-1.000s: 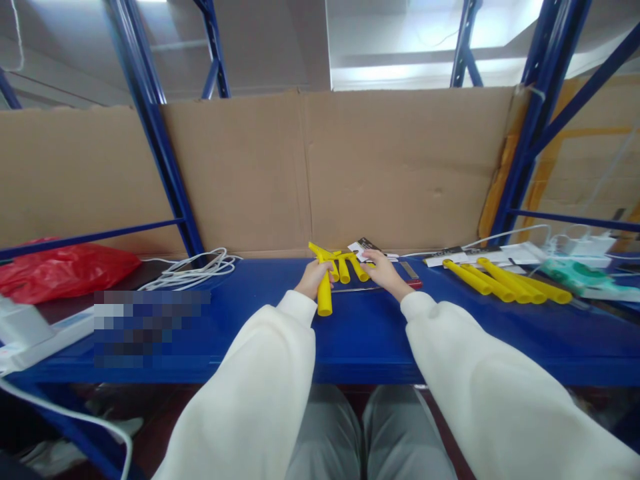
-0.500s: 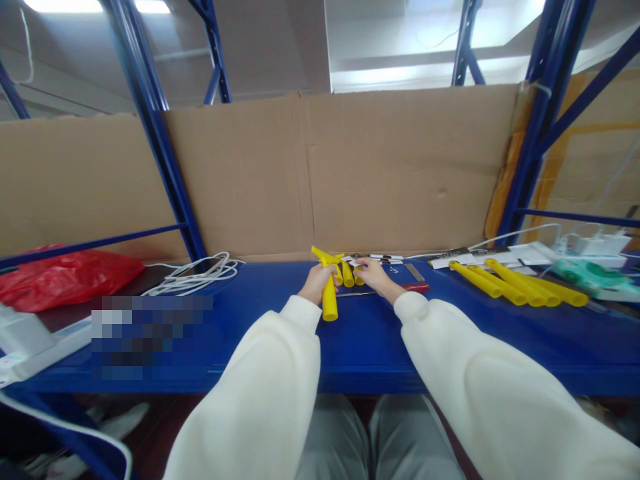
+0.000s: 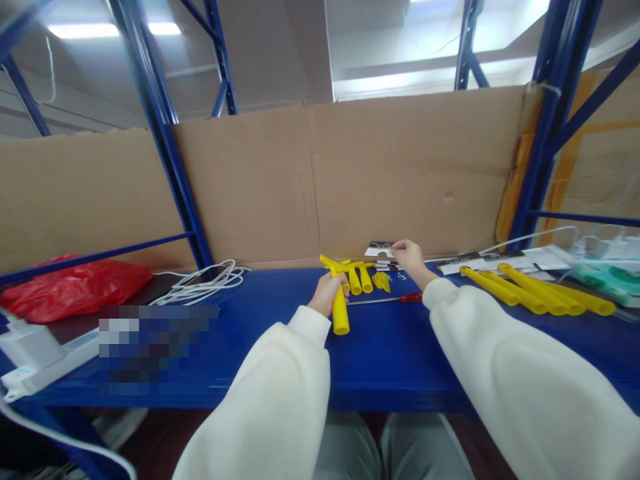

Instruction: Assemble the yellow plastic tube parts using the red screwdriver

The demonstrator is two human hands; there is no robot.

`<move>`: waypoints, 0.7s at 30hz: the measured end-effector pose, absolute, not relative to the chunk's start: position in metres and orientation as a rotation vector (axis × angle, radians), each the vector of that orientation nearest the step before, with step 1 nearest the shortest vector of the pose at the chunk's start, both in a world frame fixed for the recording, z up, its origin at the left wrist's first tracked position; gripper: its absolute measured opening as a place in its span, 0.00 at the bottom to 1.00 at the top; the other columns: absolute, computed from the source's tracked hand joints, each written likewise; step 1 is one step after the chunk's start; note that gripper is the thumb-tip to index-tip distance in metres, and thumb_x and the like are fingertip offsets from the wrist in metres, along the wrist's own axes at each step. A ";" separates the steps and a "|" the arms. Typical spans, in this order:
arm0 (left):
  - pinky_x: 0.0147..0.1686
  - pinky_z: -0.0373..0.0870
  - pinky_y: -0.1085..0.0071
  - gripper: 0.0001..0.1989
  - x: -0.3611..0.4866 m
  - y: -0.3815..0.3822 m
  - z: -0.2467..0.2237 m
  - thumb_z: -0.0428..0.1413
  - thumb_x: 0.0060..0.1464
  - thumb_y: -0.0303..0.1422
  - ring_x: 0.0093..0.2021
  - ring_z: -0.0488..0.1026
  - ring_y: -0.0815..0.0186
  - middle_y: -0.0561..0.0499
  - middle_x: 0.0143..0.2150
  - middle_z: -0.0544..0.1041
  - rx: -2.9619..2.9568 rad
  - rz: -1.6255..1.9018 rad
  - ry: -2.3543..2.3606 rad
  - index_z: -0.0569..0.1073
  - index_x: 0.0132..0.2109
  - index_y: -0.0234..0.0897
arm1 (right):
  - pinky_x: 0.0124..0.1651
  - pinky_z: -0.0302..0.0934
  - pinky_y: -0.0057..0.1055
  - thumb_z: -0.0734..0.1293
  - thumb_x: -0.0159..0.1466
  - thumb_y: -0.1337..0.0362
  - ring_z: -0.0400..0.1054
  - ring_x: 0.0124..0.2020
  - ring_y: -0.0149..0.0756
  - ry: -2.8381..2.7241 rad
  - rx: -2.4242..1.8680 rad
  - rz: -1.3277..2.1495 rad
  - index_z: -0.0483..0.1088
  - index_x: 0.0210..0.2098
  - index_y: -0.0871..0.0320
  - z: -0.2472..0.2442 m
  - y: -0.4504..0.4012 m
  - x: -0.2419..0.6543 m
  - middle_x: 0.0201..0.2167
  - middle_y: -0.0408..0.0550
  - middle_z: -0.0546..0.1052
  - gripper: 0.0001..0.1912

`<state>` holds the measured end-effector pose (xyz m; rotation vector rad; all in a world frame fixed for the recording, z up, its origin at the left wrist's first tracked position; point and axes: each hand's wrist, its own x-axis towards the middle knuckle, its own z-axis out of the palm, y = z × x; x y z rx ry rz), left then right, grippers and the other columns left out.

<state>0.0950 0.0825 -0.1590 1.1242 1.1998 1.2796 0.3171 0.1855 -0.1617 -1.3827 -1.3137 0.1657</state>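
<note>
My left hand (image 3: 329, 292) is wrapped round a yellow tube-shaped piece (image 3: 341, 317), its thick open end pointing down toward me. My right hand (image 3: 407, 255) pinches the edge of a black-and-white card or packet (image 3: 379, 249) and lifts it near the cardboard. Between the hands, several smaller yellow pieces (image 3: 367, 280) lie on the blue table. A screwdriver with a red handle (image 3: 411, 297) lies below them, its shaft pointing left. Small metal bits (image 3: 402, 277) rest beside a yellow part (image 3: 381, 281).
Several yellow tubes (image 3: 523, 293) lie at the right by papers (image 3: 550, 256) and a green-white packet (image 3: 607, 280). At the left are a white cable coil (image 3: 213, 283), a red bag (image 3: 75, 287) and a power strip (image 3: 60, 367). Cardboard (image 3: 250, 193) stands behind.
My right hand has moved up and right, away from the small yellow pieces, with the black-and-white card. My left hand still holds the yellow piece. The view has shifted slightly.
</note>
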 end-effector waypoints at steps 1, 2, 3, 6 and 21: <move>0.16 0.61 0.77 0.08 0.096 0.081 -0.158 0.53 0.46 0.21 0.13 0.61 0.71 0.59 0.13 0.63 1.114 1.267 1.217 0.70 0.35 0.34 | 0.48 0.66 0.35 0.67 0.52 0.71 0.73 0.38 0.39 -1.309 -1.420 0.178 0.74 0.29 0.58 -0.161 0.188 0.321 0.33 0.49 0.80 0.05; 0.15 0.61 0.77 0.08 0.097 0.080 -0.158 0.52 0.46 0.20 0.13 0.61 0.71 0.58 0.13 0.63 1.104 1.251 1.236 0.69 0.35 0.34 | 0.48 0.66 0.35 0.66 0.51 0.73 0.73 0.38 0.39 -1.304 -1.461 0.197 0.74 0.29 0.59 -0.160 0.191 0.325 0.33 0.49 0.80 0.06; 0.15 0.60 0.77 0.08 0.098 0.079 -0.157 0.51 0.47 0.19 0.13 0.61 0.71 0.58 0.13 0.63 1.095 1.239 1.252 0.69 0.35 0.34 | 0.48 0.66 0.34 0.65 0.51 0.74 0.74 0.38 0.39 -1.296 -1.504 0.219 0.75 0.29 0.59 -0.160 0.195 0.329 0.33 0.50 0.80 0.08; 0.15 0.60 0.78 0.09 0.100 0.075 -0.155 0.51 0.47 0.19 0.14 0.61 0.71 0.59 0.13 0.63 1.099 1.211 1.260 0.69 0.36 0.34 | 0.47 0.66 0.33 0.64 0.52 0.77 0.75 0.38 0.39 -1.272 -1.604 0.253 0.76 0.30 0.60 -0.159 0.205 0.338 0.34 0.52 0.81 0.11; 0.15 0.60 0.77 0.08 0.106 0.068 -0.156 0.51 0.47 0.21 0.13 0.61 0.71 0.58 0.14 0.64 1.162 1.078 1.220 0.68 0.36 0.35 | 0.46 0.65 0.29 0.67 0.53 0.74 0.75 0.40 0.41 -1.772 -1.729 0.124 0.77 0.33 0.60 -0.171 0.238 0.364 0.36 0.53 0.82 0.09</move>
